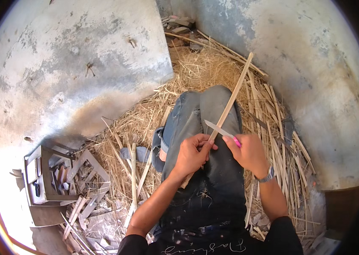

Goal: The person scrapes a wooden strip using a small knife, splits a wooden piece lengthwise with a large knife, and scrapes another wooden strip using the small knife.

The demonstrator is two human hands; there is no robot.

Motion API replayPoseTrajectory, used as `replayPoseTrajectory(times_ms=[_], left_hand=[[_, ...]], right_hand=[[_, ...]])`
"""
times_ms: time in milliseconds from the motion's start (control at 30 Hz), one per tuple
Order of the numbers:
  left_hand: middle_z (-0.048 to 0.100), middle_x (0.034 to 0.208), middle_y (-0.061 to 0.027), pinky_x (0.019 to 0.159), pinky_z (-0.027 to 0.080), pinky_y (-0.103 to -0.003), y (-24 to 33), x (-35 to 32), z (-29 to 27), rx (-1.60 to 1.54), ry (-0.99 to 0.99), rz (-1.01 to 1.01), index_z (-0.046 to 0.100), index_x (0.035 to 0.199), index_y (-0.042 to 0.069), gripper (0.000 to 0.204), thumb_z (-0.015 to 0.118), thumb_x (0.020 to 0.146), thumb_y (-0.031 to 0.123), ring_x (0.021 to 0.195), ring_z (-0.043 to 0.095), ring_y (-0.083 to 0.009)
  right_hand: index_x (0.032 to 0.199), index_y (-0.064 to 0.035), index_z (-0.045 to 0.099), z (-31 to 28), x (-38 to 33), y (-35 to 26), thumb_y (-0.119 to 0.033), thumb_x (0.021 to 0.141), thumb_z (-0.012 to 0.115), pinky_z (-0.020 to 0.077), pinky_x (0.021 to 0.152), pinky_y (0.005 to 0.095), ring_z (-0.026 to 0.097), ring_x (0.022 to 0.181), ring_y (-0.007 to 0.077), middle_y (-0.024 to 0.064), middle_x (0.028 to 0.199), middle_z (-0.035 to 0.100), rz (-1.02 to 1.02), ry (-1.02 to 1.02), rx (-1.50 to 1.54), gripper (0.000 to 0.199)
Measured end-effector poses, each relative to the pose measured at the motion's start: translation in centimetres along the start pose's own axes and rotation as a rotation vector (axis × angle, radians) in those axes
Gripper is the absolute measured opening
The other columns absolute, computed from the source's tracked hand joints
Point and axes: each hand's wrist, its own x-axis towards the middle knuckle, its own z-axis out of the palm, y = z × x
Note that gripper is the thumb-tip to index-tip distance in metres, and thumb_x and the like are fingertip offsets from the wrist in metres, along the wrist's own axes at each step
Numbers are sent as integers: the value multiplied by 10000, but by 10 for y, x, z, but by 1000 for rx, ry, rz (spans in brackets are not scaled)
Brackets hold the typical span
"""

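Note:
A long pale strip of split wood, perhaps bamboo [235,94], slants across my lap, its far end raised toward the back right wall. My left hand [194,154] is closed around its lower part, and a short end shows below that hand. My right hand [248,154] grips a knife by its pink handle; the knife's blade [218,128] points left and crosses the strip just beyond my left fingers. Whether the edge bites into the wood cannot be made out. A few shavings lie on my dark trousers [202,187] beneath my hands.
A heap of straw-like shavings [205,63] covers the floor ahead. Several long strips [277,144] lie along the right wall. At the left stands a small wooden frame or box [50,178] with scraps in and around it. Weathered plaster walls [81,51] rise close on both sides.

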Motion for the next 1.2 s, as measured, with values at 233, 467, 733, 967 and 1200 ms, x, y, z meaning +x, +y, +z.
replayPoseTrajectory(times_ms=[233,467,733,967,1200], left_hand=[[726,795,-32,494,422,-209,-9,16,6,-36,40,-62,672,1059,-29,208,636,1035,175,554,543,-34],[714,769,-29,496,404,-201,3,-1,2,49,72,-42,653,1013,-34,183,645,1026,148,554,535,-24],[707,805,-20,488,364,-182,-17,-68,-15,-3,103,-59,640,1065,-35,147,622,1036,108,568,501,-3],[731,845,-44,562,444,-183,-23,-97,-29,95,117,-34,651,1087,-53,165,640,1027,100,662,588,-23],[727,857,-50,594,451,-180,-35,-134,-45,18,75,-186,638,1118,-55,170,639,1025,87,720,611,-27]], right_hand=[[666,-29,701,2,38,14,-546,984,574,500,527,502,649,571,418,239,610,628,-142,-2,-387,620],[595,21,616,-13,78,34,-606,1017,496,465,522,527,619,572,455,267,576,576,-129,41,-325,765],[567,31,571,-6,85,39,-623,1020,478,390,498,514,535,497,439,256,536,521,-152,20,-241,801],[523,21,531,3,95,54,-643,1022,455,378,482,493,473,445,404,213,471,452,-201,190,-262,834],[515,-5,469,-42,104,67,-643,1042,428,263,441,431,303,385,243,110,431,306,-41,118,-286,829]])
